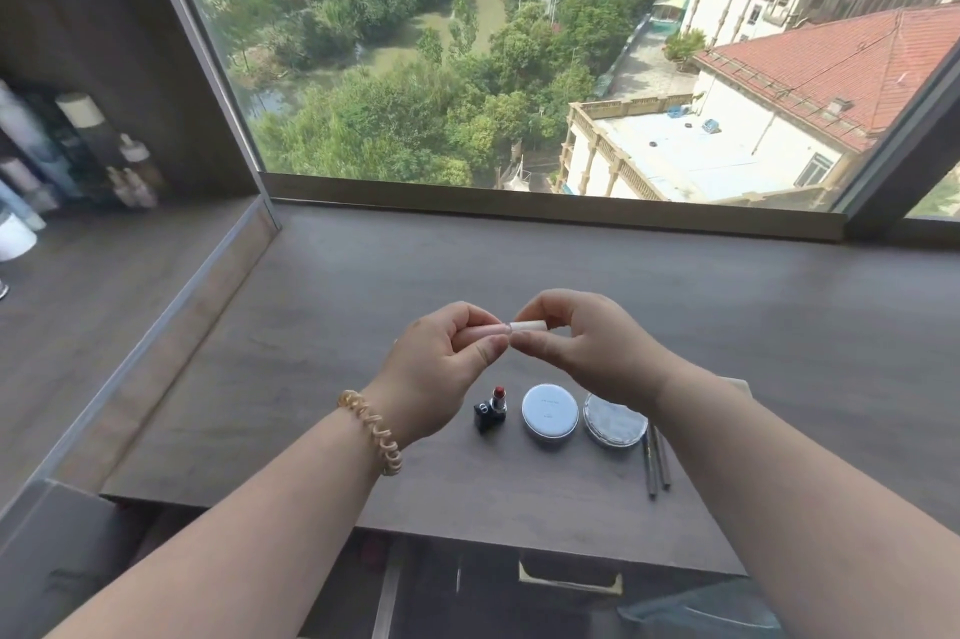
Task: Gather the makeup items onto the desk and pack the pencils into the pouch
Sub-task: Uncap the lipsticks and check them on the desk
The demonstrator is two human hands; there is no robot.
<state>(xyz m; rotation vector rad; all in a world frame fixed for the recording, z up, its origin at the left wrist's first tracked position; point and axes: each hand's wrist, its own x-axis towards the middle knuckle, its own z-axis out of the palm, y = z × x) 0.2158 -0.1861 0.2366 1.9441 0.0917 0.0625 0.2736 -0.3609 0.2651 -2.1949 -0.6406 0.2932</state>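
Observation:
Both hands are raised above the grey wooden desk. My left hand grips the pink body of a small tube, and my right hand pinches its pale cap at the tube's end. Below my hands, an open red lipstick stands on the desk beside a round white compact and a round clear-lidded compact. Two thin pencils lie side by side right of the compacts, partly under my right forearm. No pouch shows.
A shelf at the left holds several bottles and jars. A large window runs along the desk's far edge. A drawer with a brass handle sits under the desk's near edge. A coiled hair tie circles my left wrist.

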